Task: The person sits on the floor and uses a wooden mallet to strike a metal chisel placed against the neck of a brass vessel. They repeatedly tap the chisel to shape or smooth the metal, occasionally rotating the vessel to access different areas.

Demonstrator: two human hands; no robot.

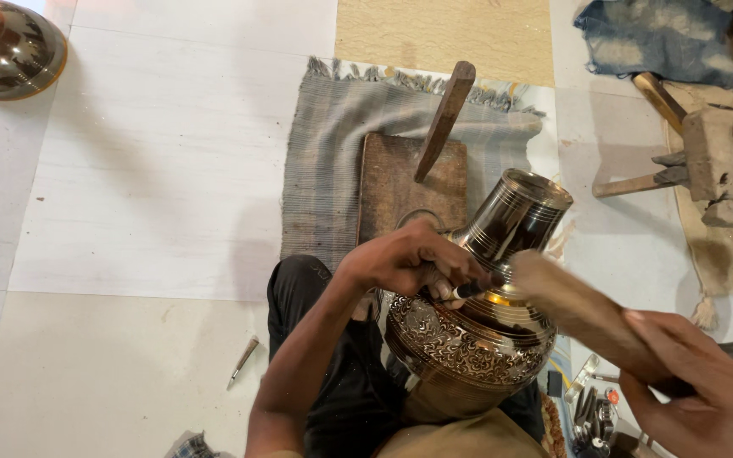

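- Closest to the camera, the right hand [696,392] is wrapping its fingers tight around the handle of a wooden mallet [583,315], whose blurred head is reaching toward the pot's shoulder.
- Just left of it, the left hand [407,259] is pinching a small dark chisel [471,289] between closed fingers, the tip pressing against the metal.
- Resting tilted on the person's lap, the engraved brass pot [477,326] is showing a band of scroll pattern around its belly and a plain ringed neck pointing up and right.
- Behind the pot, a worn wooden board [400,182] is lying on a grey fringed mat [332,153], with a wooden stick [444,119] leaning over it.
- On the pale floor at lower left, 1 loose chisel [243,362] is lying well apart from the hands.
- At the top left corner, another shiny metal vessel [6,47] is sitting.
- At the right edge, rough wooden blocks [727,161] and a blue cloth [659,38] are lying.
- Near the lower right, a cluster of small tools [591,411] is lying beside the knee.
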